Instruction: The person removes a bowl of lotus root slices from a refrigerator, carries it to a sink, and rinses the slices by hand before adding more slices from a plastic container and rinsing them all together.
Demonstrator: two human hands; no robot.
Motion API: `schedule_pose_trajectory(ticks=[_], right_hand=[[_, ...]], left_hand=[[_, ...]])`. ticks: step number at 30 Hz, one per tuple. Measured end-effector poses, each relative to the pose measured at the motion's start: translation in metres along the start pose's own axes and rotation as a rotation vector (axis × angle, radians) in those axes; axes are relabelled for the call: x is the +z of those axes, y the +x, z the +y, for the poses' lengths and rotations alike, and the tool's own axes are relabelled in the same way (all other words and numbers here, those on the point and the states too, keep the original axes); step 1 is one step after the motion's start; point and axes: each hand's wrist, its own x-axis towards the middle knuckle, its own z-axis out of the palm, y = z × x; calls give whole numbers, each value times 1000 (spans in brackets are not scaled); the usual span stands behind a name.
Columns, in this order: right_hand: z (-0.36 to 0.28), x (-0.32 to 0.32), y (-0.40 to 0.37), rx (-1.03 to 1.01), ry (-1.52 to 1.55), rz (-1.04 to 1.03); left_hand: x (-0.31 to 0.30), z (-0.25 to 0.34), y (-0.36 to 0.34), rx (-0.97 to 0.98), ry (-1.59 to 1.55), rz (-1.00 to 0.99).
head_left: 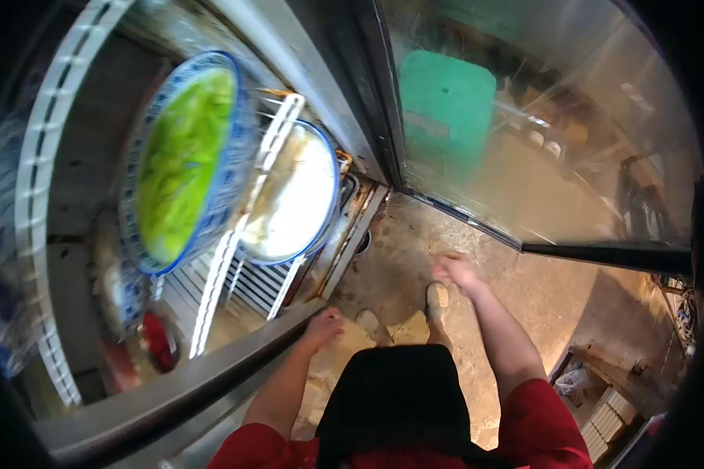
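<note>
My left hand (323,327) hangs beside the metal front edge (203,387) of a glass-door cooler, its fingers loosely bent and nothing visible in them. Out over the floor, my right hand (455,270) is slightly blurred, empty, with fingers loosely apart. It is nearest to the bottom of the swung-out glass door (555,187). Inside the cooler, a blue-and-white bowl (246,148) of green food stands on a white wire shelf (231,258). Lower down is a white, blue-rimmed bowl (297,195) with pale contents.
Through the door glass a green stool (446,102) shows. Red items (158,341) sit deeper in the cooler, blurred. The worn concrete floor (391,242) lies under my shoes (438,301). At lower right stands a wooden crate-like box (602,391) with pale blocks.
</note>
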Motion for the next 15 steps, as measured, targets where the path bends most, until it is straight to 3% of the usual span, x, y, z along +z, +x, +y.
schedule_pose_trajectory(ticks=[2, 3, 5, 7, 8, 9, 11, 13, 14, 15], right_hand=[[1, 30, 66, -34, -207, -113], [-6, 46, 88, -90, -358, -141], [-10, 78, 147, -148, -553, -245], [10, 117, 203, -220, -581, -299], [15, 141, 225, -301, -571, -279], [14, 162, 240, -389, -531, -219], [9, 206, 269, -457, -451, -142], [4, 230, 297, -446, -409, -127], [1, 237, 308, -443, -405, -118], [-1, 246, 317, -440, -401, -114]], left_hand=[[-15, 2, 48, -76, -542, 128], [-24, -6, 77, -78, -536, 118], [-52, -27, 134, -81, -880, 274], [-99, -62, 189, 20, -1060, 159], [-102, -51, 204, 23, -1040, 475], [-148, -100, 248, 120, -1211, 220], [-136, -46, 251, 347, -1486, 354], [-182, -80, 298, 362, -1382, 323], [-186, -88, 304, 484, -1441, 158], [-188, -90, 305, 498, -1443, 169]])
